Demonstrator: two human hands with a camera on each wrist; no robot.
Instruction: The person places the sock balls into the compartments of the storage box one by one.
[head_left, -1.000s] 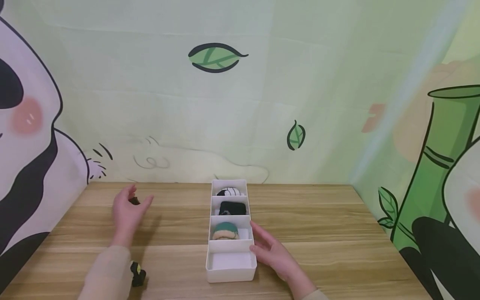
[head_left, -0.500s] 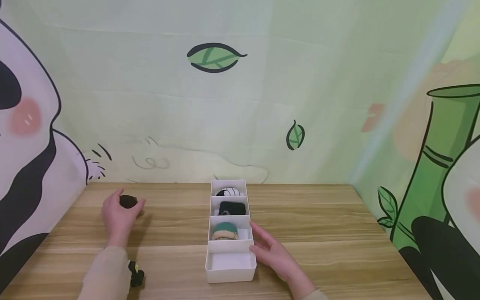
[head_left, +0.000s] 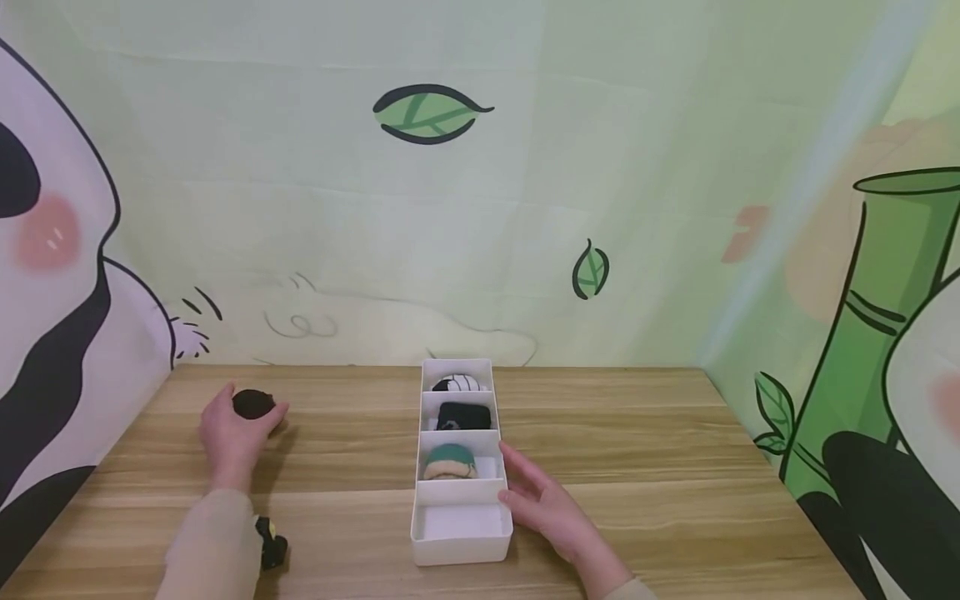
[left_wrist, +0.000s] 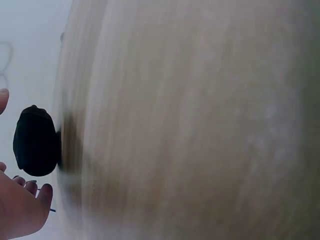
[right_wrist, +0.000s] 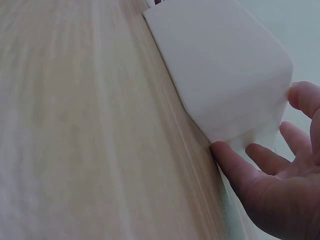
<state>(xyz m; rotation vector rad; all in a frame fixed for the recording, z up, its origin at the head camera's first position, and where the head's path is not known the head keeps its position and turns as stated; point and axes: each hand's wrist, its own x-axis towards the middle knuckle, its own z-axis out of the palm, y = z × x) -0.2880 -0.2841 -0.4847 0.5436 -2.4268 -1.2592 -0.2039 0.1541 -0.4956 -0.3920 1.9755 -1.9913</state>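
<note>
My left hand (head_left: 234, 433) reaches over the far left of the table, thumb and fingers spread on either side of a dark rolled bundle, like a rolled pair of socks (head_left: 253, 404). In the left wrist view the bundle (left_wrist: 36, 142) is close to the fingers, with a gap towards the thumb. My right hand (head_left: 551, 512) rests at the right side of a long white divided box (head_left: 461, 550), its fingers fairly straight. In the right wrist view the thumb and fingertips (right_wrist: 267, 159) are right at the box's lower corner and side.
Rolled bundles sit in the box's three farther compartments: striped white (head_left: 459, 383), black (head_left: 465, 416) and teal-and-beige (head_left: 450, 462). The nearest compartment shows its bare floor. A small black object with a yellow patch (head_left: 272, 546) is beside the left sleeve. A printed cloth wall (head_left: 480, 208) stands behind the table.
My left hand has shifted left, bringing the dark bundle more fully into sight between thumb and fingers. My right hand and the box have stayed put.
</note>
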